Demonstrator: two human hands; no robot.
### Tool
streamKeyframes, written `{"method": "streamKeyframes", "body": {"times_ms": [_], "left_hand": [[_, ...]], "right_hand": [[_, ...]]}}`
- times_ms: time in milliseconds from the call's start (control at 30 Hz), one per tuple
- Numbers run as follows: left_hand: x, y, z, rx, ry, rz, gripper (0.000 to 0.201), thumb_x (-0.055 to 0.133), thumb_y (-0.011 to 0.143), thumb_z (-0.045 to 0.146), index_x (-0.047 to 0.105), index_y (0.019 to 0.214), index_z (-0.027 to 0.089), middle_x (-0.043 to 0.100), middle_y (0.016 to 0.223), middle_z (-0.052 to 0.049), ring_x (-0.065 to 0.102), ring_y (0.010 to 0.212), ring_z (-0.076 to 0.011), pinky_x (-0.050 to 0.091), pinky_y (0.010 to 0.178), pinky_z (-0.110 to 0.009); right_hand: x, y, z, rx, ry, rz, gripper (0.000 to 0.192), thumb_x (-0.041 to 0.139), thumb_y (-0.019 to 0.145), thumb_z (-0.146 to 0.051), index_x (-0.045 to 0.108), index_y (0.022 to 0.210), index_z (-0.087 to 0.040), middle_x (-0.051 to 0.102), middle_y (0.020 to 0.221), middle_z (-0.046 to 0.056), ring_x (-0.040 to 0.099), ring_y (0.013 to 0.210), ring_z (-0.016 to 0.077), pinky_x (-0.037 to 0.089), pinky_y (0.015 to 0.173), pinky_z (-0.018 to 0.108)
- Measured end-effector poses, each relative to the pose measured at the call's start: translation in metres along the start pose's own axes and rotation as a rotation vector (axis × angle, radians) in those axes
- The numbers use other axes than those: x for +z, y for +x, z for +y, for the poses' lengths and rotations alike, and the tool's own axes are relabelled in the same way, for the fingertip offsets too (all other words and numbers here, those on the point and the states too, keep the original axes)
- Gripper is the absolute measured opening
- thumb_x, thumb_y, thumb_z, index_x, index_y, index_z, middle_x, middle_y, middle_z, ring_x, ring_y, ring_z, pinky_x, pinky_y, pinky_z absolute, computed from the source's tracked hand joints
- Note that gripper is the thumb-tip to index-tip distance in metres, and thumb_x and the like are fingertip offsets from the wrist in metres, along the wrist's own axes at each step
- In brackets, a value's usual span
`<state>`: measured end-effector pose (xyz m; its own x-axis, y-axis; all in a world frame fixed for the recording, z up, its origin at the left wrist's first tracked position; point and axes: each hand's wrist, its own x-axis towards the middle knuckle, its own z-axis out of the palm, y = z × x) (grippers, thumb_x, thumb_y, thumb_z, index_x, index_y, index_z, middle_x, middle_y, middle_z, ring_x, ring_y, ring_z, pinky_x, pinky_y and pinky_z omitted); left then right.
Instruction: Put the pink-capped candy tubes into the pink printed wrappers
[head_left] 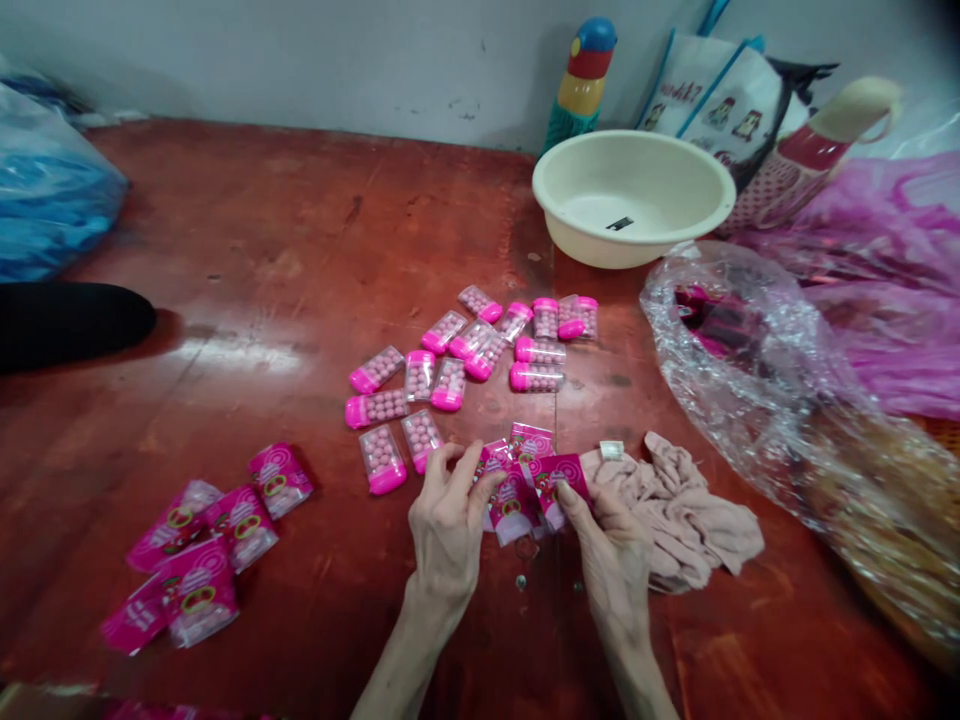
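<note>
"So, what do your two hands have at present?"

"Your right hand [619, 550] pinches a pink printed wrapper [550, 477] between thumb and fingers. Your left hand [450, 540] is curled, thumb and forefinger on the neighbouring wrappers [514, 500]; gripping or only touching, cannot tell."

"Position of the held wrapper?"

"Between your hands, over the red table [300, 230], on your side of the pink-capped containers [450, 380] and just beside the crumpled cloth [690, 535]. Contact with the table: cannot tell."

"Handling?"

"Judgement: the film looks thin and limp. Pinch lightly near one edge, thumb flat, and steady the neighbours with your left fingertips so the layers don't drag together. Check that no second layer clings behind."

"Orientation?"

"Printed face up, paler end nearest you. Long axis appears to run roughly away from you, far end tipped somewhat to your left. The neighbour just left lies nearly parallel; the loose wrappers [202, 580] farther left lie at mixed angles."
</note>
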<state>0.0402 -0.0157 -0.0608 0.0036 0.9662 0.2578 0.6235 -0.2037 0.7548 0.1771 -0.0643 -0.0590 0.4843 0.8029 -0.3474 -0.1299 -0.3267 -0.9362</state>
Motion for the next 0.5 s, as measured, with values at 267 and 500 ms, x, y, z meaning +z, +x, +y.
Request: {"method": "streamKeyframes", "body": {"times_ms": [267,500], "left_hand": [[0.003,0.004,0.027,-0.460,-0.799,-0.311,0.007,0.066,0.073,0.019,0.069,0.068,0.016,0.060,0.069,-0.001,0.054,0.067,-0.0132,0.043,0.062,-0.023],[0.001,-0.004,0.020,-0.801,-1.089,-0.193,0.015,0.072,0.065,0.017,0.063,0.054,0.013,0.050,0.053,0.004,0.043,0.052,-0.0076,0.038,0.051,-0.019]], "right_hand": [[0.012,-0.011,-0.007,-0.110,-0.189,-0.138,0.017,0.061,0.079,-0.031,0.070,0.081,-0.018,0.059,0.059,-0.002,0.051,0.053,0.0122,0.043,0.051,0.022],[0.023,-0.021,-0.008,-0.111,-0.242,-0.252,0.025,0.053,0.084,-0.034,0.064,0.070,-0.016,0.056,0.058,-0.002,0.048,0.053,0.0116,0.038,0.049,0.021]]}}
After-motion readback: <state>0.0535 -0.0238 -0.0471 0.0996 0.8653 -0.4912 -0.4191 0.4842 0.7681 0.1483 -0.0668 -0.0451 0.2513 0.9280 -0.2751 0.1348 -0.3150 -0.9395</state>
